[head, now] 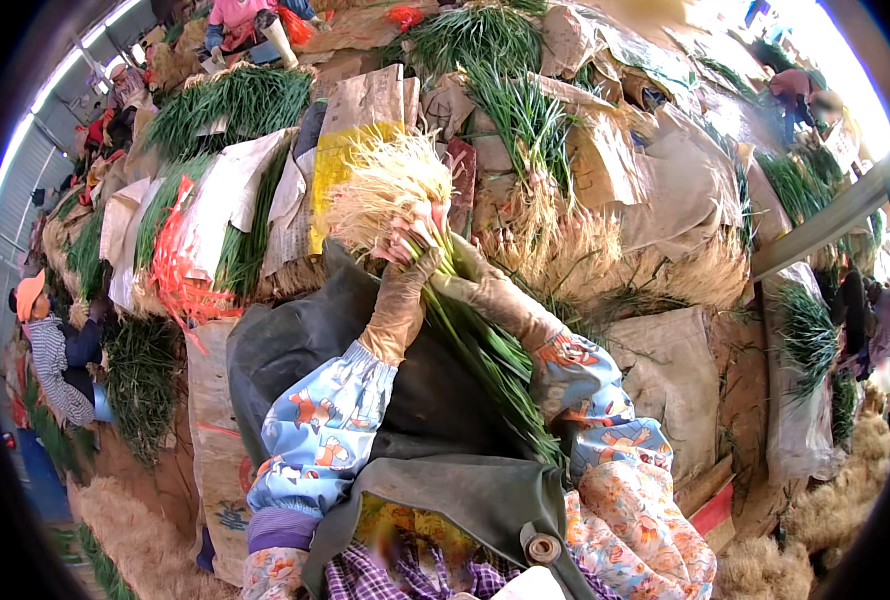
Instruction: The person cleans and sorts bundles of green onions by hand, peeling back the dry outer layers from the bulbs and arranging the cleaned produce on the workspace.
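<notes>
A bunch of young garlic plants (482, 345) lies across my lap, its pale roots (392, 187) and pinkish bulbs pointing away from me and its green leaves trailing back towards my right sleeve. My left hand (402, 296), in a soiled glove, closes around the stems just below the bulbs. On the other side my right hand (493, 289), gloved too, clasps the same stems, thumb across them. Under the bunch spreads a dark waterproof apron (295, 352). Just ahead, another garlic bunch (531, 142) rests on a pile, roots towards me.
Sack-covered rows of garlic (235, 105) stretch ahead and to both sides. Red plastic strips (178, 255) hang over the left pile. A person in an orange cap (58, 352) sits at left; others work farther off. A pole (820, 221) slants in at right. Trimmed roots (137, 540) heap at lower left.
</notes>
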Tool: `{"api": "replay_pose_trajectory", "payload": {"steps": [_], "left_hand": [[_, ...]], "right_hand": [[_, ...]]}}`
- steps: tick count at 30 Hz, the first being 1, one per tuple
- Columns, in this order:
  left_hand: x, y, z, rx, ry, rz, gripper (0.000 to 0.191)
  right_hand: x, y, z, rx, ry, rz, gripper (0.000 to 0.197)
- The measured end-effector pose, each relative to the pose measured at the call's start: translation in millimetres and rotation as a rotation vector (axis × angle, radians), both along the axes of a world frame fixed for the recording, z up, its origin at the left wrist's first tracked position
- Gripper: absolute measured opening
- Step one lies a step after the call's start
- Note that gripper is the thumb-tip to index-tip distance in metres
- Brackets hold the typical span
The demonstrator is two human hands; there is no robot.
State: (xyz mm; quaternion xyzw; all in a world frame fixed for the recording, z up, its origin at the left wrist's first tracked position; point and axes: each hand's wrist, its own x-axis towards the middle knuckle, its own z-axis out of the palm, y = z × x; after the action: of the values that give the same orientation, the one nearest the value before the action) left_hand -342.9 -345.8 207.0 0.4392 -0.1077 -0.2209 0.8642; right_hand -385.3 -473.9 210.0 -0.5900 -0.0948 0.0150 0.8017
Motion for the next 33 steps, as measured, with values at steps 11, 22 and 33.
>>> {"api": "replay_pose_trajectory", "payload": {"steps": [11, 22, 33], "left_hand": [[-5.9, 23.4, 27.5, -0.126, -0.029, 0.022, 0.031], [-21.9, 26.4, 43.1, -0.266, -0.135, -0.021, 0.07], [3.3, 58.5, 33.8, -0.798, 0.242, -0.399, 0.067]], "right_hand": [[-10.5, -17.9, 30.4, -0.442, -0.072, -0.116, 0.047], [-27.6, 13.7, 48.8, -0.79, -0.096, -0.148, 0.056], [-7.7, 36.0, 33.6, -0.416, -0.189, -0.154, 0.039]]}}
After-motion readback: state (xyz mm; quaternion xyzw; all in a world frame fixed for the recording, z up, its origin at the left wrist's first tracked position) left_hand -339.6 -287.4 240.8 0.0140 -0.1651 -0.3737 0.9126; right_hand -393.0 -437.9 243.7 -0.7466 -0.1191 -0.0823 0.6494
